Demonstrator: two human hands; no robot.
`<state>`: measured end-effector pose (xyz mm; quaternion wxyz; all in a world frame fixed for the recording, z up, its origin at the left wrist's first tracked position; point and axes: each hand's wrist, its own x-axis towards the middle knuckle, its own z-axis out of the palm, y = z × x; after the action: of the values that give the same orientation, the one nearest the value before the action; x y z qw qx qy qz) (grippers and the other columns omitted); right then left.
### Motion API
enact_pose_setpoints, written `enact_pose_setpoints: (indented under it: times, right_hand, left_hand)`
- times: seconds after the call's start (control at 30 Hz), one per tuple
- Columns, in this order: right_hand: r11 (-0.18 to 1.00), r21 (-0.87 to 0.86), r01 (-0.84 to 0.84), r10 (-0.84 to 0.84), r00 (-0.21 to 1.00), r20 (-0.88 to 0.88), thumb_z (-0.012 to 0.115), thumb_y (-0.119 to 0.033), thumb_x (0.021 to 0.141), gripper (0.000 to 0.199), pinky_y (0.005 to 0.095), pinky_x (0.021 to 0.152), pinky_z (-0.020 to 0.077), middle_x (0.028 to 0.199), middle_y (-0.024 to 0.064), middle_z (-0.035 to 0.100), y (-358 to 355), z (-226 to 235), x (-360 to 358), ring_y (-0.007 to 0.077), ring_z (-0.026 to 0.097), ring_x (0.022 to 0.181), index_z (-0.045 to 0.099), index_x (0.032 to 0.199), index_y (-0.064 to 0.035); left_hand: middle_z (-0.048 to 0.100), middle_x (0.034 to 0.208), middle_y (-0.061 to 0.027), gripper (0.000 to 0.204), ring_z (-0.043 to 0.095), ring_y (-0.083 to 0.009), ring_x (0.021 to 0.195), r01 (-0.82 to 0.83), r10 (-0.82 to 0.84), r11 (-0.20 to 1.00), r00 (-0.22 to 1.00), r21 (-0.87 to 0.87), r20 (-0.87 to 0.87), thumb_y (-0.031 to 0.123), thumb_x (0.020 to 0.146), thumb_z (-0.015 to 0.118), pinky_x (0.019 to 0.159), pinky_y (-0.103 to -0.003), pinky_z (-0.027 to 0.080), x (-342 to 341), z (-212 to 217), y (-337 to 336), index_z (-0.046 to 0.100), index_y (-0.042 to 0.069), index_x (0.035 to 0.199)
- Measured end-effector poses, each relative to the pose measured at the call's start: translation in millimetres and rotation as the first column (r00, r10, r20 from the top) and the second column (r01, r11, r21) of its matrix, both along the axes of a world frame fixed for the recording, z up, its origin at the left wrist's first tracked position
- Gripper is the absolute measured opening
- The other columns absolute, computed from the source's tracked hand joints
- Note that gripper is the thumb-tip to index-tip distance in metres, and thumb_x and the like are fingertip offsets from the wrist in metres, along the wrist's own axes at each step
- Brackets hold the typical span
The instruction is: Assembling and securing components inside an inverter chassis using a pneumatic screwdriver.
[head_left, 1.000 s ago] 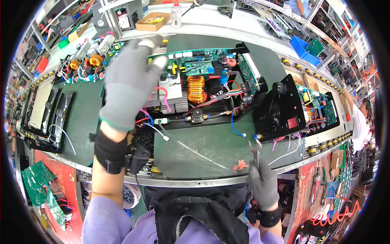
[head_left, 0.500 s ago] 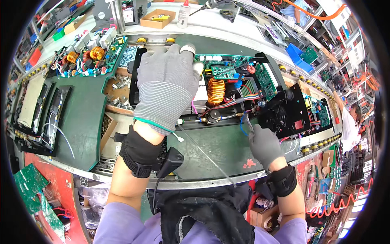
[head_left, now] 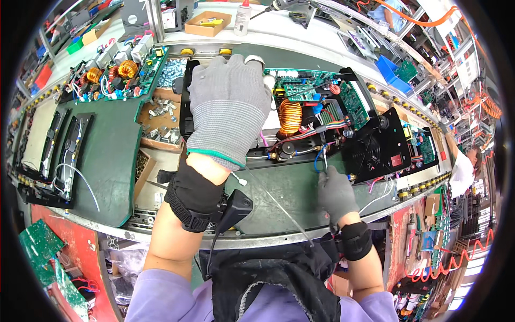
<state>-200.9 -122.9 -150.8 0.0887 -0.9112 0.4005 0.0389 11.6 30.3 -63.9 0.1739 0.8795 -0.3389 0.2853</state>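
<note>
An open black electronics housing [head_left: 354, 86] lies across the green work surface. Inside it are green circuit boards [head_left: 300, 90], a copper-wound coil [head_left: 290, 118] and bundled wires. My left hand [head_left: 229, 80], in a grey knit glove, lies over the housing's left end, fingers bent over the far side; what they grip there is hidden. At the near edge my gloved right hand [head_left: 337, 193] is closed around a slim metal hand tool [head_left: 325, 161]. Its tip is among the wires, beside a blue wire loop [head_left: 317, 160]. The tool's exact kind is unclear.
A black fan panel [head_left: 375, 145] adjoins the housing on the right. Boxes of small metal parts [head_left: 161, 115] stand to the left, near another circuit board [head_left: 120, 80]. Black frames [head_left: 67, 150] lie farther left. A thin rod [head_left: 279, 206] crosses the near edge.
The housing has shifted slightly right, and my left hand with it. My right hand has moved a little left and toward me, still holding the tool.
</note>
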Motion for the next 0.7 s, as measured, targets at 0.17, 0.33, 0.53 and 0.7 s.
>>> enact_pose_setpoints:
  times: [0.17, 0.33, 0.53, 0.7]
  right_hand:
    - [0.977, 0.193, -0.086, 0.079, 0.996, 0.043, 0.051, -0.026, 0.094, 0.028, 0.0493, 0.064, 0.0528, 0.073, 0.0237, 0.065, -19, 44, 0, 0.0419, 0.066, 0.070, 0.056, 0.093, 0.0020]
    - [0.875, 0.481, 0.063, 0.036, 0.980, -0.194, 0.049, -0.022, 0.096, 0.030, 0.0352, 0.047, 0.0502, 0.060, 0.0140, 0.060, -30, 87, 20, 0.0225, 0.062, 0.047, 0.056, 0.093, 0.0068]
    - [0.889, 0.445, 0.110, 0.120, 0.881, -0.457, 0.045, -0.019, 0.096, 0.026, 0.0318, 0.042, 0.0457, 0.057, 0.0102, 0.060, -40, 113, 38, 0.0180, 0.058, 0.045, 0.056, 0.102, 0.0046]
    - [0.868, 0.487, 0.098, 0.122, 0.908, -0.401, 0.044, -0.020, 0.096, 0.028, 0.0327, 0.043, 0.0453, 0.059, 0.0119, 0.060, -40, 106, 38, 0.0188, 0.058, 0.046, 0.055, 0.102, 0.0056]
  left_hand:
    - [0.066, 0.098, -0.0079, 0.023, 0.064, -0.0259, 0.093, -0.011, 0.013, 0.998, 0.999, 0.060, -0.041, 0.018, 0.081, 0.063, 0.079, -0.041, 0.050, -1, 0, 0, 0.067, 0.011, 0.102]
    - [0.067, 0.100, -0.0086, 0.027, 0.063, -0.0276, 0.094, 0.002, -0.001, 0.997, 1.000, 0.077, -0.018, 0.025, 0.085, 0.063, 0.081, -0.041, 0.050, -1, 1, 1, 0.067, 0.011, 0.108]
    - [0.067, 0.099, -0.0101, 0.030, 0.063, -0.0287, 0.096, -0.011, 0.016, 0.996, 0.999, 0.091, -0.048, 0.029, 0.088, 0.061, 0.082, -0.043, 0.049, 0, 2, -1, 0.066, 0.011, 0.112]
    - [0.067, 0.099, -0.0103, 0.030, 0.063, -0.0287, 0.096, -0.032, 0.036, 0.993, 0.999, 0.114, -0.037, 0.029, 0.089, 0.061, 0.082, -0.042, 0.050, 0, 2, -1, 0.066, 0.010, 0.111]
